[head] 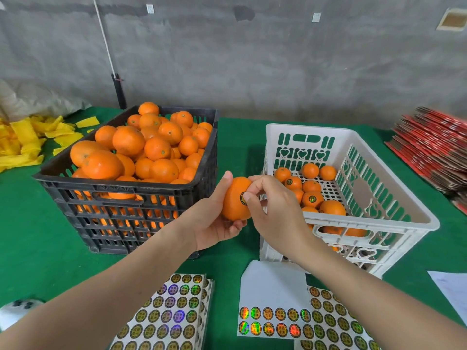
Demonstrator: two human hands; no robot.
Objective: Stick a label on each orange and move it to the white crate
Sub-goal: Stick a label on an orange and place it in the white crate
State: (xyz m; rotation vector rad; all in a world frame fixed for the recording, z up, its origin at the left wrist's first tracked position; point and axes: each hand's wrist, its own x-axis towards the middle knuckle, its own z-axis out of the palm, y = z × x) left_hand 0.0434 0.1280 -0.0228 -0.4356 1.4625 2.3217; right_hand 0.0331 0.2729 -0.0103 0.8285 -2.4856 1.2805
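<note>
My left hand (214, 218) grips an orange (233, 200) between the two crates, above the green table. My right hand (273, 208) has its thumb and fingertips on the orange, pressing a round label (243, 198) onto its skin. The black crate (121, 198) on the left is heaped with unlabelled oranges (151, 147). The white crate (353, 198) on the right holds several oranges (313, 195), some showing labels. Sheets of round shiny labels (171, 314) lie at the near edge, with a partly used sheet (273, 317) to their right.
Yellow foam nets (27, 140) are piled at the far left, with a grey sack behind them. A stack of red flat cartons (434, 150) lies at the far right. A white paper (452, 289) sits near the right edge. A white device (15, 311) rests at the bottom left.
</note>
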